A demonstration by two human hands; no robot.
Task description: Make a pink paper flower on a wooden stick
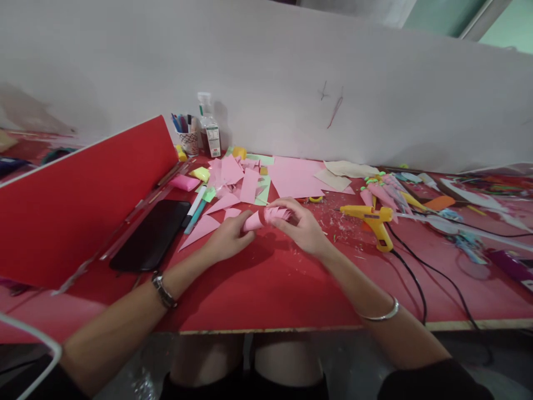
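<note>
My left hand (228,238) and my right hand (300,226) meet over the red table (270,283), both closed on a rolled piece of pink paper (266,217) with a fringed edge. The left hand pinches the smooth rolled end. The right hand's fingers curl round the fringed end. A watch sits on my left wrist and a silver bangle on my right forearm. Loose pink paper scraps (237,183) lie just behind the hands.
A yellow glue gun (372,218) with a black cord lies right of my hands. A black phone (152,233) and a red divider board (79,194) are at left. A pen cup (188,136), a bottle (209,125) and pink sheets (295,176) stand near the white wall.
</note>
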